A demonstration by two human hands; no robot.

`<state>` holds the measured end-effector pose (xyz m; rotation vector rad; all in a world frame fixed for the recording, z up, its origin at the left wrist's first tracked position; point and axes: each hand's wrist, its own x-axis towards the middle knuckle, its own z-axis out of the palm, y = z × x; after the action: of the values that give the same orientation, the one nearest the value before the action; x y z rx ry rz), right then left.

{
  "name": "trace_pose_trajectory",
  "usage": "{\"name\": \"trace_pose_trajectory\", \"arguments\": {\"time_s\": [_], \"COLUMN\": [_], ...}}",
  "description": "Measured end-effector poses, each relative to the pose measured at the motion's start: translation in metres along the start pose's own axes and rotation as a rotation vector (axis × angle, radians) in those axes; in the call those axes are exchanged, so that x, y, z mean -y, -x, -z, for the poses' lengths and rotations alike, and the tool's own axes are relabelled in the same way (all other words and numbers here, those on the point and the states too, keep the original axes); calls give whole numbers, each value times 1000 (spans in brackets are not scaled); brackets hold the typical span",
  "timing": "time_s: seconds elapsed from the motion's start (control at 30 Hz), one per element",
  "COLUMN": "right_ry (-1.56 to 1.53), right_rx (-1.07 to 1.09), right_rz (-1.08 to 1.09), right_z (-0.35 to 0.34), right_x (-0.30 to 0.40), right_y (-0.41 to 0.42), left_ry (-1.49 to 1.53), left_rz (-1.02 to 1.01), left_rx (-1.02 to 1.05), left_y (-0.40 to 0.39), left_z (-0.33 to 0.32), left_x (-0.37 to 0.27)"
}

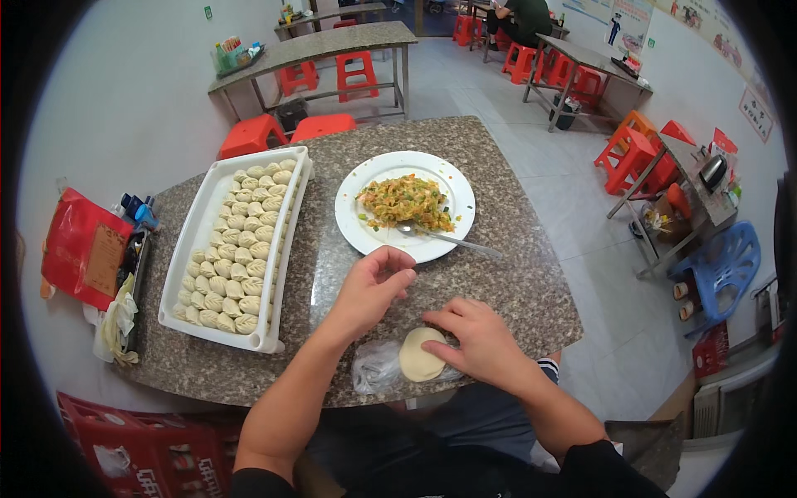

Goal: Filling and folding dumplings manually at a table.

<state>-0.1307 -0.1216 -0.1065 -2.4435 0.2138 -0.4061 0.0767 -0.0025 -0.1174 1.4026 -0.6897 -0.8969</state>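
My right hand [476,342] rests its thumb on a round dough wrapper [418,360], which lies on a clear plastic bag [377,367] at the table's near edge. Whether the fingers grip the dough is unclear. Just short of the plate, my left hand [373,289] is raised with nothing in it, thumb and fingers apart. Beyond it a white plate [355,233] carries a mound of chopped vegetable filling [405,199]. A metal spoon [461,241] leans there, bowl in the filling and handle over the rim. To the left, pleated dumplings [240,249] fill rows in a white plastic tray [278,280].
All this stands on a speckled stone table [504,218]. At its left edge are a red packet [84,243] and crumpled plastic gloves [116,324]. Red crates [149,448] sit below left. Red stools [358,75] and a seated person [523,25] are farther off.
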Motion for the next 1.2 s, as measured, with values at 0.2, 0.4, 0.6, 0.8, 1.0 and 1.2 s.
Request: {"name": "trace_pose_trajectory", "arguments": {"time_s": [0.2, 0.4, 0.6, 0.8, 1.0, 1.2], "right_ry": [42, -161, -103, -125, -104, 415], "right_rx": [178, 414, 397, 377, -69, -151], "right_rz": [260, 74, 109, 128, 196, 195], "right_z": [8, 19, 19, 22, 29, 31], "right_x": [-6, -5, -1, -9, -22, -60], "right_y": [-21, -36, -42, -47, -76, -74], "left_ry": [-32, 100, 127, 188, 397, 281], "left_rz": [45, 171, 194, 191, 426, 361], "left_rx": [86, 189, 130, 186, 246, 212], "left_y": [4, 4, 4, 2, 11, 22], "left_z": [-3, -1, -3, 0, -2, 12], "left_x": [-2, 1, -2, 4, -17, -13]}}
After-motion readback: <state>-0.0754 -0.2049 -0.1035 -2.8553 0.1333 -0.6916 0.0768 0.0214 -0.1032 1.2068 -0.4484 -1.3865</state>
